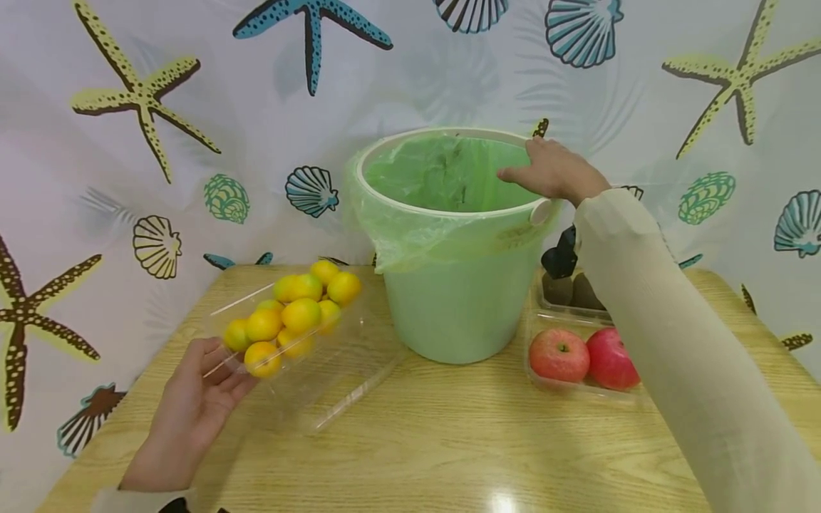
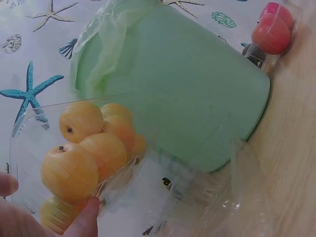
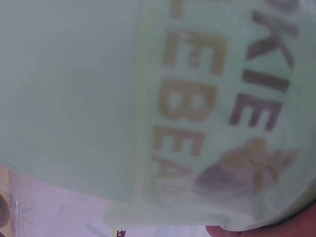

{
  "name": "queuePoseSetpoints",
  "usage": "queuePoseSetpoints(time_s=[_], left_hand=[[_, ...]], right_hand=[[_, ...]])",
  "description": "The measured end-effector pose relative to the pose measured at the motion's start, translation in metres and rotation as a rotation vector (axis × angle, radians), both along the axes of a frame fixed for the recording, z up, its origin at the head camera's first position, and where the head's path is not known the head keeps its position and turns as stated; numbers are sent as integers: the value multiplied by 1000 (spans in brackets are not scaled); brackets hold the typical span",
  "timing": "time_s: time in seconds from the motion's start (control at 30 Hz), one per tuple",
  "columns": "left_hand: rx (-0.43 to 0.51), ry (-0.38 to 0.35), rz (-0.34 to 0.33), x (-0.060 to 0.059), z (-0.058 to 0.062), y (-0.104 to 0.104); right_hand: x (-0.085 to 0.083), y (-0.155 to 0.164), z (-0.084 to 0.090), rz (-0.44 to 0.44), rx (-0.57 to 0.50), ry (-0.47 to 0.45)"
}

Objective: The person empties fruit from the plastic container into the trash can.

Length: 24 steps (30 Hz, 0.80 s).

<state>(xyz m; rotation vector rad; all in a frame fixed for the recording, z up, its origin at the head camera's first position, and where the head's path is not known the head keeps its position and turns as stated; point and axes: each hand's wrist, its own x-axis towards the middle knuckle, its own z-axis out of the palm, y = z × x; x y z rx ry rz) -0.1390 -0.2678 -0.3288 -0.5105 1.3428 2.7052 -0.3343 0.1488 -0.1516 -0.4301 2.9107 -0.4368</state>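
In the head view my left hand (image 1: 195, 410) holds a clear plastic clamshell box (image 1: 327, 385) by its near left end, tilted above the table. Several small yellow-orange citrus fruits (image 1: 301, 315) lie in it, and its clear lid hangs open toward the right. The left wrist view shows the fruits (image 2: 69, 170) close up, with fingers at the box's edge. My right hand (image 1: 558, 171) rests at the right rim of a pale green bin (image 1: 455, 299), thumb stretched over the opening. A thin green plastic bag (image 1: 410, 239) lines the bin and folds over its rim.
Right of the bin stands a clear tray with two red apples (image 1: 559, 355). Behind it is another clear box with dark brown round fruits (image 1: 558, 291), partly hidden by my right sleeve. All rest on a wooden table (image 1: 449, 442) before a patterned cloth (image 1: 256, 128).
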Motion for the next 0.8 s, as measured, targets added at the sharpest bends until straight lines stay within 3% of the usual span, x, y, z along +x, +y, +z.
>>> queuePoseSetpoints(time_s=[0.23,0.5,0.8], left_hand=[[75,51,17,-7,18,-10],[105,111,73,-18,49,-16],[89,183,96,-28,80,-15]], right_hand=[[0,0,0,-1,1,-6],[1,0,2,-17,14,-15],[3,-1,1,-22,21,-29]])
